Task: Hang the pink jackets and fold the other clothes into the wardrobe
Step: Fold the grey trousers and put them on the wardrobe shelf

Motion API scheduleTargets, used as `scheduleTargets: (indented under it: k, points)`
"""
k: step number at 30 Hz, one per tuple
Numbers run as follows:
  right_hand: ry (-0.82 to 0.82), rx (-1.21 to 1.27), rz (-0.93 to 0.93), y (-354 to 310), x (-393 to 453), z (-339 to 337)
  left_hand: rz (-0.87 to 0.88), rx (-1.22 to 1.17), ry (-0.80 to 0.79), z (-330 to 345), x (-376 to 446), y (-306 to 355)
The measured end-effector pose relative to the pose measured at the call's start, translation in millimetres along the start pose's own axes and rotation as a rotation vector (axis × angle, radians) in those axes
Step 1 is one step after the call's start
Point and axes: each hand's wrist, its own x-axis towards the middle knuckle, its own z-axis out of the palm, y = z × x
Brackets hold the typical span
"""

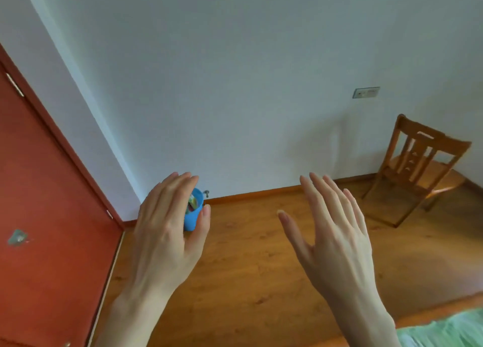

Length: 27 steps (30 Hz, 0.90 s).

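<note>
While both my hands, left (167, 231) & right (332, 231), hang spread w/ nothing in grip above floor (248, 268), no clothes or wardrobe visible; task prob. unstarted.

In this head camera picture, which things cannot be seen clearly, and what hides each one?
- Blue bin: the left hand covers most of it; its contents are too small to name.
- Green cloth: cut off by the bottom right corner.
- Red door: cut off by the left edge.
- Wall plate: too small to read.
- Right hand: only its back shows.
- Pink jackets, wardrobe: not in view.
</note>
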Motion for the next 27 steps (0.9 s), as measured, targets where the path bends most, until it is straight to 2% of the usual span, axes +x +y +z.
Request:
scheduleTargets:
  k: [10,19,23,27]
  points:
    - [0.034,-0.138,0.230,35,80,67,0.185,-0.177,-0.065,123,126,-37]
    - [0.141,-0.249,0.463,60,186,142,0.339,-0.287,-0.026,222,276,-99]
    - [0.129,-0.326,0.524,79,207,152,0.410,-0.354,-0.066,265,315,-95]
    - [0.145,-0.400,0.598,110,216,151,0.451,-0.463,-0.128,317,336,-60]
